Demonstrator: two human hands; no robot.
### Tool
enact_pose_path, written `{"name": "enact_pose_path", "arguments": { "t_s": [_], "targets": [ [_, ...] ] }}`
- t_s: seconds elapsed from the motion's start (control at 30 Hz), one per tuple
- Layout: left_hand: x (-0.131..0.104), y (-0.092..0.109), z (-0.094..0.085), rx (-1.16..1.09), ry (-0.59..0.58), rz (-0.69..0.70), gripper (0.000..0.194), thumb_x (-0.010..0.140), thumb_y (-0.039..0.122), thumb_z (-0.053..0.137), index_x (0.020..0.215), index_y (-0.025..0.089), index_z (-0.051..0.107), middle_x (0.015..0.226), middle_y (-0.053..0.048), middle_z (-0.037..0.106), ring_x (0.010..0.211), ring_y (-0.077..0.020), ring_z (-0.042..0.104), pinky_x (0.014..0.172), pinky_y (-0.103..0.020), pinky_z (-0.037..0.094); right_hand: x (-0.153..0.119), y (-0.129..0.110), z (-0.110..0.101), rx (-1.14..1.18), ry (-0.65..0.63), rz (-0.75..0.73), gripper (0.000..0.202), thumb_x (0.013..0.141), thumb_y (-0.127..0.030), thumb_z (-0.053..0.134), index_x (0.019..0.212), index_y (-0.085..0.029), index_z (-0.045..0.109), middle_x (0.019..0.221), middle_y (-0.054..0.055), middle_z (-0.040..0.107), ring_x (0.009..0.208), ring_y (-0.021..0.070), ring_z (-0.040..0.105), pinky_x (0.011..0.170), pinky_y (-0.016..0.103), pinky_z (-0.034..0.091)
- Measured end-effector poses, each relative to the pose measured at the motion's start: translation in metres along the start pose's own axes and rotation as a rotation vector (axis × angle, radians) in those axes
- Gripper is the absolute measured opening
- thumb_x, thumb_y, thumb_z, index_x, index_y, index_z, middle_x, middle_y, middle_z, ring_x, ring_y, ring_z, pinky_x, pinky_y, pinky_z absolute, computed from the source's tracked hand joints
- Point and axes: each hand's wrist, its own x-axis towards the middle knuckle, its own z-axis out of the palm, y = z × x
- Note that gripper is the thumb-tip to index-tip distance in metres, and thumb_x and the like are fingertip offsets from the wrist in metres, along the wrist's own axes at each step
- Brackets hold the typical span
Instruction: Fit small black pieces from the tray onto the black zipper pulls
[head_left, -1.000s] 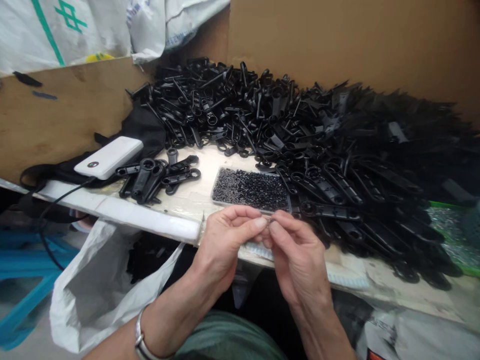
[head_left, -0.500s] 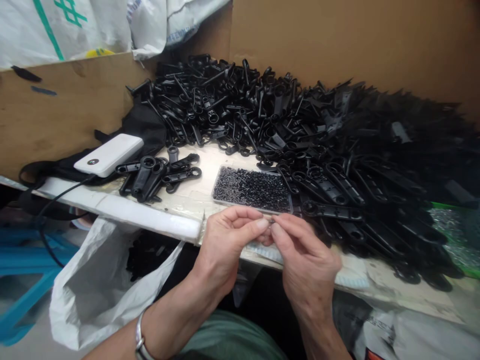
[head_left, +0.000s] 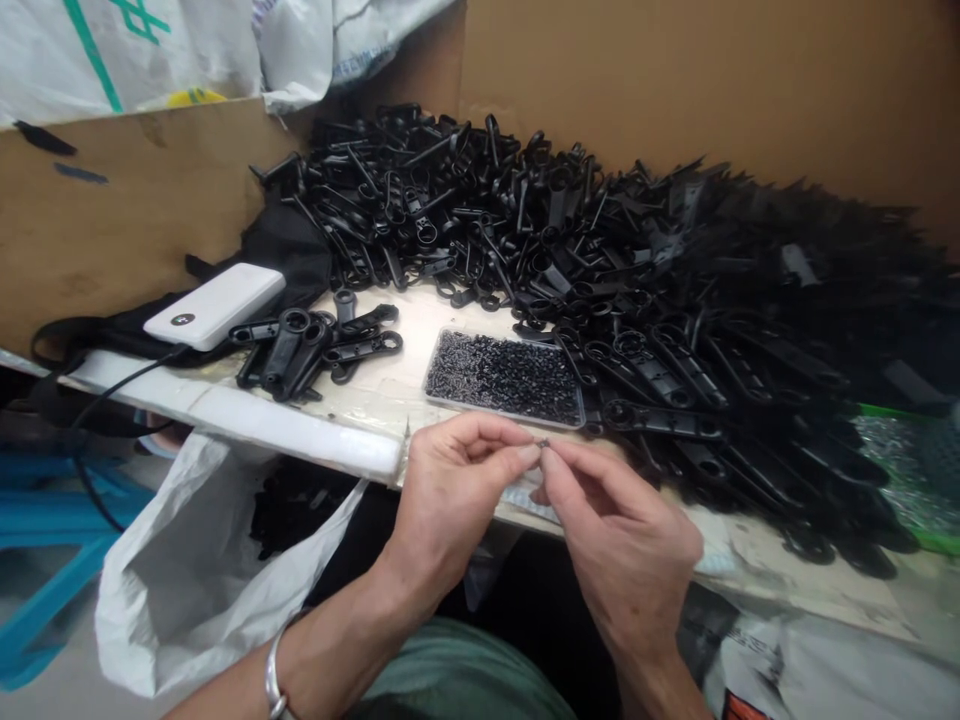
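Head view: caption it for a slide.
Left hand and right hand pinch a tiny piece together, near a tray of small dark bits and heaped black parts.

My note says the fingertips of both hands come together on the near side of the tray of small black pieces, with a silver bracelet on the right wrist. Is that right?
Not quite: the head view shows the silver bracelet on the left wrist, not the right. The rest stands.

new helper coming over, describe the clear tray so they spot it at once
Find the heap of long black parts on the worktop. At its near side, just beyond the left hand, lies the clear tray. Unlike those parts, it's a shallow rectangle full of tiny dark pieces.
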Motion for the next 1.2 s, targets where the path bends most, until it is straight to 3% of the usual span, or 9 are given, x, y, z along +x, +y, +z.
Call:
{"name": "enact_pose_path", "arguments": {
  "t_s": [0.17, 0.37, 0.53, 0.6, 0.67, 0.8, 0.97, 1.2],
  "targets": [
    [0.002, 0.003, -0.005, 0.143, -0.039, 0.053, 0.008, 0.069, 0.009, 0.074, 0.071, 0.016, 0.071, 0.068, 0.003, 0.071, 0.065, -0.0066, 0.064, 0.063, -0.013, 0.051, 0.009, -0.004, -0.001, -0.057, -0.062, -0.017, 0.005, 0.079, -0.016, 0.067, 0.081, -0.017, 0.071, 0.066, -0.002, 0.070, 0.051, 0.0094, 0.064, 0.053, 0.021, 0.051],
    [0.006, 0.013, -0.014, 0.331, -0.177, 0.119, 0.008, 0.077, 0.011, 0.069, 0.082, 0.017, 0.071, 0.080, 0.002, 0.074, 0.075, -0.0098, 0.068, 0.069, -0.016, 0.053, 0.014, -0.002, 0.002, -0.072, -0.026, 0.013, 0.003, 0.076, -0.017, 0.068, 0.075, -0.017, 0.070, 0.065, -0.003, 0.070, 0.049, 0.0105, 0.064, 0.056, 0.023, 0.053],
    [0.000, 0.019, -0.041, 1.004, -0.229, 0.532, 0.023, 0.082, 0.013, 0.066, 0.104, 0.021, 0.067, 0.105, -0.002, 0.072, 0.094, -0.0169, 0.067, 0.084, -0.028, 0.049, 0.014, 0.010, -0.003, -0.059, -0.087, 0.053, 0.003, 0.077, -0.019, 0.068, 0.077, -0.019, 0.070, 0.059, -0.004, 0.066, 0.047, 0.0103, 0.062, 0.054, 0.022, 0.052],
    [-0.002, 0.017, -0.052, 1.260, -0.291, 0.597, 0.028, 0.081, 0.011, 0.066, 0.107, 0.021, 0.063, 0.109, -0.004, 0.070, 0.097, -0.0214, 0.065, 0.085, -0.035, 0.046, 0.013, 0.015, -0.005, -0.080, -0.157, 0.002, 0.003, 0.076, -0.016, 0.068, 0.074, -0.017, 0.070, 0.057, -0.004, 0.066, 0.046, 0.0092, 0.061, 0.051, 0.020, 0.049],
    [-0.002, 0.012, -0.057, 1.408, -0.350, 0.559, 0.027, 0.081, 0.008, 0.064, 0.105, 0.021, 0.062, 0.103, -0.003, 0.071, 0.093, -0.0230, 0.065, 0.083, -0.039, 0.044, 0.013, 0.019, -0.007, -0.109, -0.235, -0.075, 0.005, 0.075, -0.013, 0.067, 0.072, -0.016, 0.070, 0.060, -0.002, 0.067, 0.048, 0.0085, 0.060, 0.051, 0.018, 0.048],
    [-0.004, 0.002, -0.056, 1.437, -0.364, 0.515, 0.021, 0.084, 0.008, 0.059, 0.099, 0.022, 0.062, 0.089, 0.000, 0.071, 0.082, -0.0213, 0.065, 0.079, -0.037, 0.044, 0.014, 0.023, -0.007, -0.171, -0.362, -0.187, 0.006, 0.076, -0.010, 0.066, 0.075, -0.014, 0.070, 0.062, -0.001, 0.066, 0.051, 0.0081, 0.060, 0.054, 0.018, 0.047],
    [-0.007, -0.003, -0.052, 1.431, -0.366, 0.519, 0.024, 0.084, 0.009, 0.057, 0.103, 0.022, 0.063, 0.093, -0.002, 0.071, 0.083, -0.0225, 0.064, 0.077, -0.035, 0.046, 0.017, 0.023, -0.010, -0.220, -0.418, -0.267, 0.008, 0.076, -0.009, 0.064, 0.074, -0.015, 0.070, 0.060, -0.002, 0.064, 0.052, 0.0080, 0.058, 0.054, 0.019, 0.044],
    [-0.008, -0.003, -0.055, 1.382, -0.371, 0.526, 0.024, 0.082, 0.010, 0.061, 0.104, 0.021, 0.060, 0.106, -0.005, 0.070, 0.093, -0.0235, 0.064, 0.082, -0.035, 0.047, 0.018, 0.022, -0.013, -0.206, -0.445, -0.200, 0.009, 0.076, -0.012, 0.064, 0.073, -0.018, 0.069, 0.058, -0.004, 0.063, 0.049, 0.0077, 0.057, 0.052, 0.019, 0.044]
  ]
}}
